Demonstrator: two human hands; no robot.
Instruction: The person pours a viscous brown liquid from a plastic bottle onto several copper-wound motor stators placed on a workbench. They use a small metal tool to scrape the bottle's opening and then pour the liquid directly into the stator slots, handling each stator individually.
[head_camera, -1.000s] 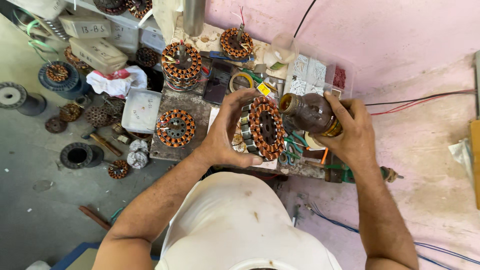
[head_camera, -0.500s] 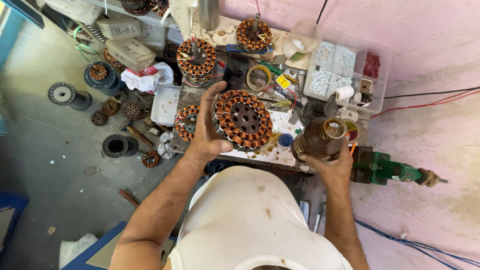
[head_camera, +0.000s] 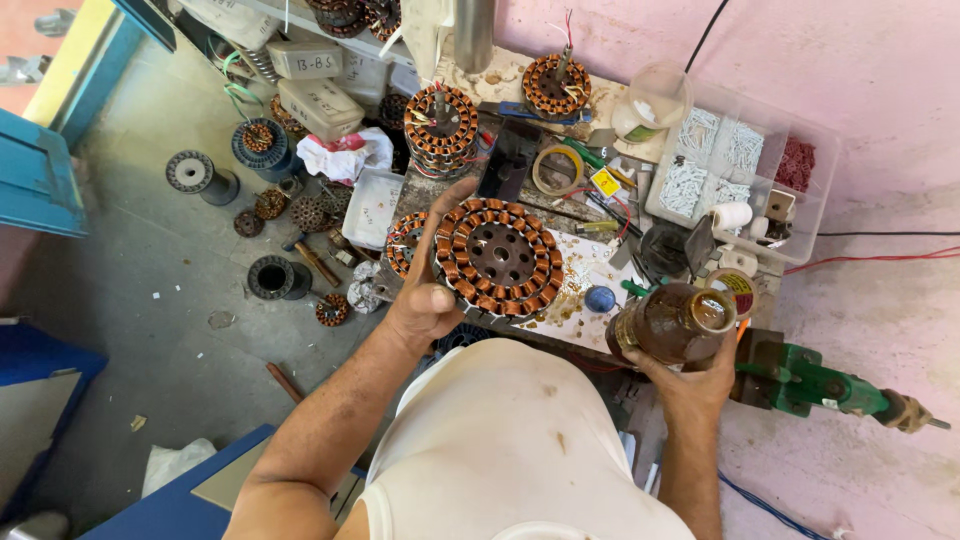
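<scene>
Stator (head_camera: 497, 256) still in left hand (head_camera: 425, 300), jar (head_camera: 672, 322) lowered

Landmark: wound stator (head_camera: 497, 257), held above the workbench (head_camera: 585, 300) by the left hand (head_camera: 425, 290), thumb on its near rim. Right of it, near bench edge: open jar (head_camera: 672, 323), gripped from below by the right hand (head_camera: 695, 385). Further right of jar: drill (head_camera: 815, 382). Behind the stator: tape roll (head_camera: 557, 170) and second stator (head_camera: 440, 130). Behind and right: compartment box (head_camera: 735, 165). Left, on the floor: wire spool (head_camera: 200, 177), loose rotor parts (head_camera: 300, 215).
</scene>
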